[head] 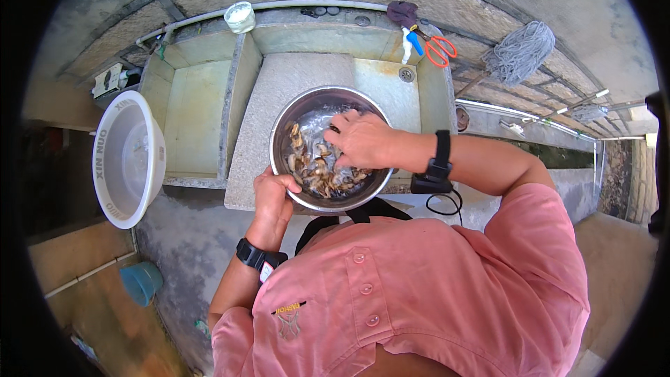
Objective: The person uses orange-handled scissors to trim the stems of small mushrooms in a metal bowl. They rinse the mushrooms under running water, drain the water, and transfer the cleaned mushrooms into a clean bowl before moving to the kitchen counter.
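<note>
A round stainless steel bowl point(331, 202) stands on a stone slab point(246, 167) laid over part of a sink. Water and many small brownish food pieces point(319, 170), of a kind I cannot tell, lie in it. My left hand point(275, 193) grips the bowl's near left rim, the thumb over the edge. My right hand point(361, 139) is inside the bowl at its right side, fingers bent down at the water and the pieces; its fingertips are partly hidden, and whether it holds a piece cannot be told.
A white plastic basin point(157, 167) is at the left beside the empty-looking sink compartment point(196, 115). A small tub point(239, 18) stands on the back ledge. Red-handled scissors point(440, 52) hang by the blue-handled tap point(414, 42). A drain point(406, 74) and a grey mop point(521, 52) are right.
</note>
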Demonstrator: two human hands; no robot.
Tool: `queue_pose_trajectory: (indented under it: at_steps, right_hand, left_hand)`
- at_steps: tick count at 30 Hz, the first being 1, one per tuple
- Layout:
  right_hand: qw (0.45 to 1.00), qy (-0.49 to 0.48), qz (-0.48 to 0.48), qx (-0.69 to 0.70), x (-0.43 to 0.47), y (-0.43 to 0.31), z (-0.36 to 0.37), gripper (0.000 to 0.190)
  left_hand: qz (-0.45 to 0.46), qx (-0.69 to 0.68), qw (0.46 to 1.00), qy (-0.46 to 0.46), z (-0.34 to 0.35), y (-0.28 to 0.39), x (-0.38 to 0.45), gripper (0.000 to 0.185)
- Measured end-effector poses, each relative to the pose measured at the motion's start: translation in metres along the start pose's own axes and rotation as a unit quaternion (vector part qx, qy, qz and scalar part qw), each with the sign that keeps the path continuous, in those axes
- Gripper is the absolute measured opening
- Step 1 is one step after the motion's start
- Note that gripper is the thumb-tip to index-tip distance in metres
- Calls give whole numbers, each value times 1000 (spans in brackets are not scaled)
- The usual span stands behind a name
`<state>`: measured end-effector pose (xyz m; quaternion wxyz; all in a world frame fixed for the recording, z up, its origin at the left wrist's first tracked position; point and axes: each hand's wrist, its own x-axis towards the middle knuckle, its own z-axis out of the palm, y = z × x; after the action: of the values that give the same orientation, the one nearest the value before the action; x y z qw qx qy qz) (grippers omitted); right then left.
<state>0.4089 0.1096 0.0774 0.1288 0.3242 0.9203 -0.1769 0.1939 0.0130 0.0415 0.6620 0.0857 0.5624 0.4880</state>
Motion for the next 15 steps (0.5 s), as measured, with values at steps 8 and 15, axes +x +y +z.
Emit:
queue_pose_trajectory:
  at_steps: [8, 15]
  right_hand:
    - [960, 8, 155, 234, -40, -69, 31, 42]
    - [944, 132, 167, 254, -51, -70, 57, 15]
  left_hand:
    - [-22, 33, 998, -57, 18, -1, 10, 55]
    - [-24, 77, 994, -74, 44, -18, -5, 51]
